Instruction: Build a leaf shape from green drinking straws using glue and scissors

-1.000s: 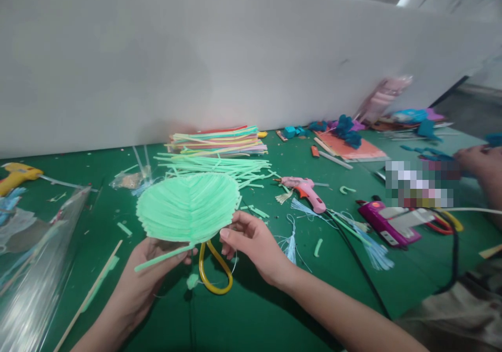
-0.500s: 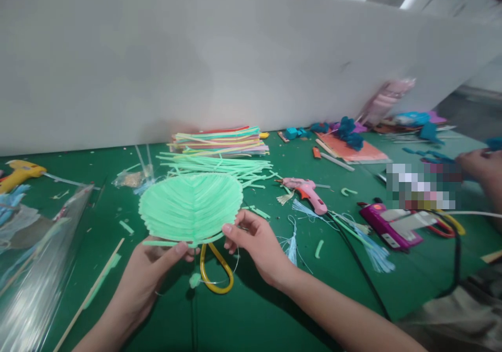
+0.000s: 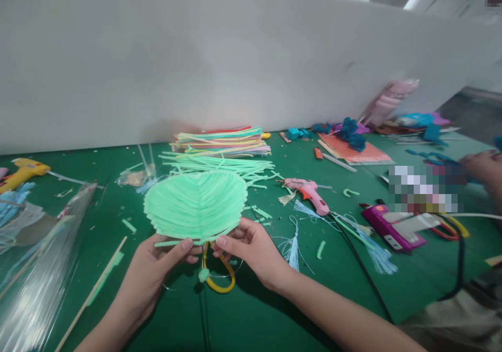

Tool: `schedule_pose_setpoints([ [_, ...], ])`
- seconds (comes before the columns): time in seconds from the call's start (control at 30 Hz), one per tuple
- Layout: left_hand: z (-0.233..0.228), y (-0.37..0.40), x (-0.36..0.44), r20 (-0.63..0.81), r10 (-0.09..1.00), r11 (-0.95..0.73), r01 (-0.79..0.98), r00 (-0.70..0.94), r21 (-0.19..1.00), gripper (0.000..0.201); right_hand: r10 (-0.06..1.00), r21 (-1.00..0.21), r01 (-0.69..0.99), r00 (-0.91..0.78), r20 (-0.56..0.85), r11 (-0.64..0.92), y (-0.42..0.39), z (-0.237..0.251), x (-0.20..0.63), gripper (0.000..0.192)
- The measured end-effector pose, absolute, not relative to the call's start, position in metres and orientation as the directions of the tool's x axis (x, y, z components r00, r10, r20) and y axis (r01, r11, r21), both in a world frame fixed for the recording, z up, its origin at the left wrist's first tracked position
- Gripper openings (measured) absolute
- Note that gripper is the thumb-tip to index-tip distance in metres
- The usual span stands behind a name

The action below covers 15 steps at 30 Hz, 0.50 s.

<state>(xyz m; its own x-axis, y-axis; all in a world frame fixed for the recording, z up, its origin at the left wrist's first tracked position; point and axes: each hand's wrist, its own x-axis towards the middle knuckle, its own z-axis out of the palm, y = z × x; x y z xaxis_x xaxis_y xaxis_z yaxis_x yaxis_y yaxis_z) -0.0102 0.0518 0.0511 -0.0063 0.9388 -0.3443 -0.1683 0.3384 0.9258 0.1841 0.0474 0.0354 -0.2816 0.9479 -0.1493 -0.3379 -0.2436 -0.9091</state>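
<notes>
Shifted nearer the left hand (image 3: pixel 157 268), right hand (image 3: pixel 251 247) fingers pinch the light, flimsy straw leaf (image 3: pixel 196 205) at its lower edge.

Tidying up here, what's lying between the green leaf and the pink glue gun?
Head view: loose green straws and cut bits lie between the leaf and glue gun.

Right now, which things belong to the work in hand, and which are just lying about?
In hand:
left hand
right hand
pale green leaf-shaped straw fan
loose green straw

Lying about:
pink glue gun
yellow glue gun
stack of coloured straws
purple tool
</notes>
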Motion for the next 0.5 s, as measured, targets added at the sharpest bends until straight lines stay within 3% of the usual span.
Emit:
schedule_pose_setpoints([
  [0.37,0.0521,0.048,-0.005,-0.371,0.928,0.361,-0.201,-0.012,0.91,0.029,0.99,-0.948,-0.295,-0.105,-0.092,-0.119,0.0465,0.0399,0.1799,0.021],
  [0.5,0.0528,0.0487,-0.0026,-0.366,0.931,0.358,-0.177,-0.014,0.917,0.033,0.997,-0.933,-0.353,-0.038,-0.061,-0.07,0.0473,0.037,0.1798,0.022],
])
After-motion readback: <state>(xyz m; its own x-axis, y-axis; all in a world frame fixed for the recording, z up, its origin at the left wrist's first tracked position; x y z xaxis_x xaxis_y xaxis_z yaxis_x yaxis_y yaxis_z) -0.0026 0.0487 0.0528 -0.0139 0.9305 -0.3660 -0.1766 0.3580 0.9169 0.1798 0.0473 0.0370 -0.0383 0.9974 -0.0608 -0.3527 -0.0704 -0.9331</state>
